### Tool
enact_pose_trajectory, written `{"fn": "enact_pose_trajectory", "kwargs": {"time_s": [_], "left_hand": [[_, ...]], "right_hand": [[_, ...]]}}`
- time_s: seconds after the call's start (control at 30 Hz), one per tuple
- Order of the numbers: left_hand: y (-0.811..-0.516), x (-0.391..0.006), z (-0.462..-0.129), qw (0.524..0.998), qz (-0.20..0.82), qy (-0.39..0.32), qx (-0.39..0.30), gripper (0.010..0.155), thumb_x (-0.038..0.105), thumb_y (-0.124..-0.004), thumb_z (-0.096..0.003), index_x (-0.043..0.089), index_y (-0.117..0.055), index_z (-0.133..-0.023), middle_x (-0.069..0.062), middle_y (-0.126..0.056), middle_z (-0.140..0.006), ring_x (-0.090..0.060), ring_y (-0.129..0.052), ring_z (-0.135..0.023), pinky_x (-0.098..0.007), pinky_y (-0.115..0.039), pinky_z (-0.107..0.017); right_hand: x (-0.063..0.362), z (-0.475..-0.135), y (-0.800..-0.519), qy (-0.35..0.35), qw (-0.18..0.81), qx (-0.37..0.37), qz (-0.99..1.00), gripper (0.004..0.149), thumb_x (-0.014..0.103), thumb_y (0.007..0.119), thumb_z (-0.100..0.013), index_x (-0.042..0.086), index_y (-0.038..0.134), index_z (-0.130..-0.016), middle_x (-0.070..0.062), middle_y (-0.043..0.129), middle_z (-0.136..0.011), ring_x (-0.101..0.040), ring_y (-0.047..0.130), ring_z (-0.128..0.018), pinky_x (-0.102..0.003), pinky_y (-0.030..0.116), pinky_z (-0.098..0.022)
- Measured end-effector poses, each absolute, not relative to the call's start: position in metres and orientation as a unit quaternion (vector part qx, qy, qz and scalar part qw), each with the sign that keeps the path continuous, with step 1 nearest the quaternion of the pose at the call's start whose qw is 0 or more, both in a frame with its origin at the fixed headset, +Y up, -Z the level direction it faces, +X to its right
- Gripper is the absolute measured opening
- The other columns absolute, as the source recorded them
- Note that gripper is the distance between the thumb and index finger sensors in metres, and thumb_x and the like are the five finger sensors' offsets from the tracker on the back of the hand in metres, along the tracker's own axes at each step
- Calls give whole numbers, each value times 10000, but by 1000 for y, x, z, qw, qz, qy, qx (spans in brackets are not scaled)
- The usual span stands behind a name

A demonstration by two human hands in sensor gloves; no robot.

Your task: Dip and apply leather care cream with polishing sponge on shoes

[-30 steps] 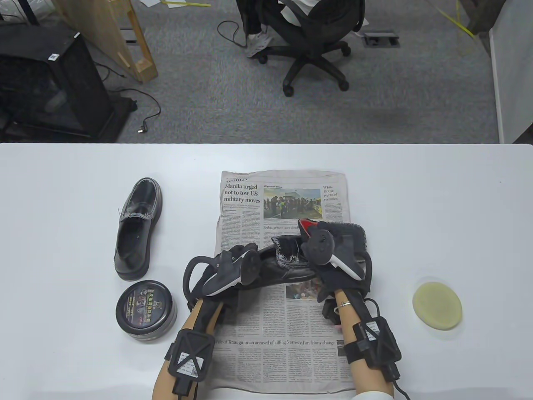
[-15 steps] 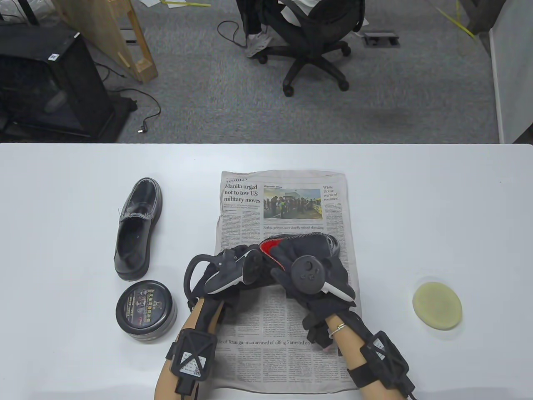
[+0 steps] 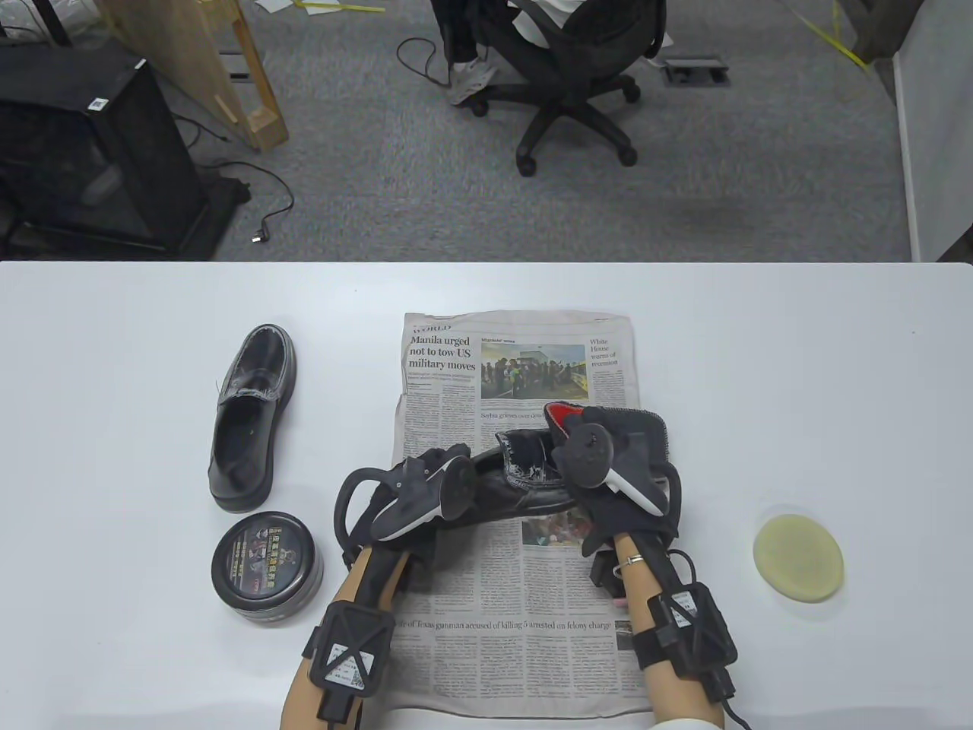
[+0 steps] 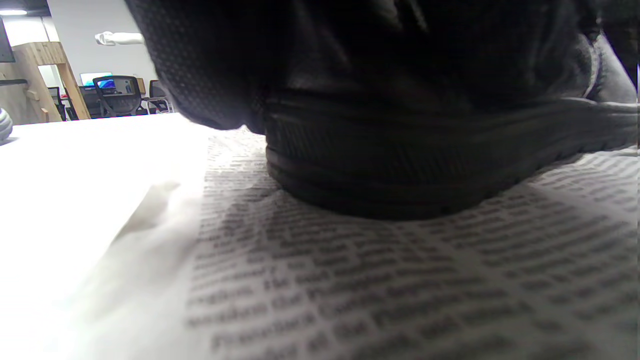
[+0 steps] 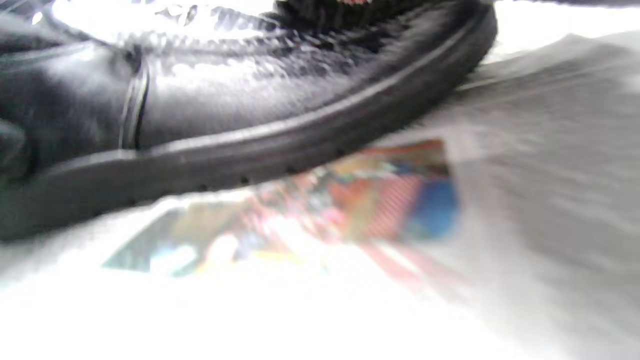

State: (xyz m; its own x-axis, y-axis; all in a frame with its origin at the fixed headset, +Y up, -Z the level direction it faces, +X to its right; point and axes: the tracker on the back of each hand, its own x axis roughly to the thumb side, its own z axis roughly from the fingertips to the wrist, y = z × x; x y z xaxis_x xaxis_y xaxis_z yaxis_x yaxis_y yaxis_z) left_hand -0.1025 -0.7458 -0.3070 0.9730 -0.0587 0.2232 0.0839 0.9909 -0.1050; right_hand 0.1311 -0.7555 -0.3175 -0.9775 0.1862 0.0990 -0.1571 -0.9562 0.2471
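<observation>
Shoe (image 3: 524, 475) on newspaper (image 3: 517, 578), held by both hands.
Left hand (image 3: 414, 494) grips heel; right hand (image 3: 608, 464), earlier nearer, now grips toe.

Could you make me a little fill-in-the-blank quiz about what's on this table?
1. The shoe under both hands lies on a ____.
2. The yellow sponge lies on the table to the ____ of the newspaper.
3. The cream tin has its lid ____.
4. The second shoe stands just beyond the ____.

Missing words: newspaper; right; on; cream tin
</observation>
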Motion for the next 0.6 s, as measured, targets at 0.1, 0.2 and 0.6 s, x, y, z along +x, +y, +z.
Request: {"fn": "enact_pose_trajectory", "kwargs": {"time_s": [0.1,0.2,0.6], "left_hand": [[-746,-102,-307,991,-32,-113,-57,833,612,-803,-353,324,-596,-1107,-5,-823,-1086,-264,-891,-928,-438,-812,-660],[-746,-102,-307,990,-34,-118,-63,826,604,-801,-359,342,-578,-1110,3,-800,-1105,-265,-869,-959,-451,-799,-683],[-747,-103,-309,989,-23,-129,-73,832,597,-812,-360,374,-545,-1116,32,-766,-1139,-242,-836,-1005,-483,-769,-722]], "right_hand": [[129,-296,-757,117,46,97,987,618,397,345,-663,93,141,-1161,-212,97,-1173,-510,125,-1046,-613,283,-715],[119,-280,-754,116,68,140,981,621,394,350,-664,70,164,-1161,-238,136,-1174,-532,175,-1052,-616,316,-723],[65,-321,-736,100,157,145,972,597,464,355,-653,204,300,-1188,-163,298,-1241,-499,277,-1104,-691,312,-718]]}}
